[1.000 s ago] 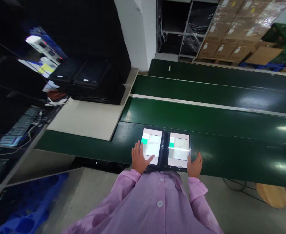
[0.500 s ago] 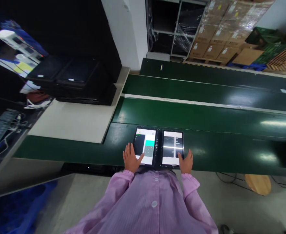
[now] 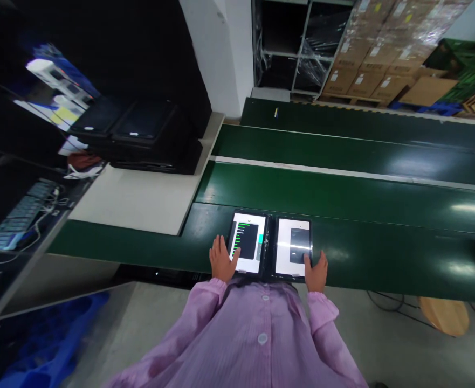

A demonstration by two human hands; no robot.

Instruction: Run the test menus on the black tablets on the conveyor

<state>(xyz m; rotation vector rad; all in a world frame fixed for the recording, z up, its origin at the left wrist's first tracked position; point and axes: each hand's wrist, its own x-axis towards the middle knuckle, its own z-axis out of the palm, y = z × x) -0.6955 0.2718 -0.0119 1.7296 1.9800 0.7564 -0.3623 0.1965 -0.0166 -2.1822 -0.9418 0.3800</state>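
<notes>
Here, left hand point(image 3: 221, 261) and right hand point(image 3: 316, 274) — open — overlap edges of 2 tablets point(image 3: 247, 242).

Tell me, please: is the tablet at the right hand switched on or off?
On. The tablet by the right hand has a lit white screen with a dark panel on it.

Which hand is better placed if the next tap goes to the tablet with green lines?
Probably the left: the left hand has its thumb over that tablet, while the right hand is at the outer edge of the other tablet.
</notes>
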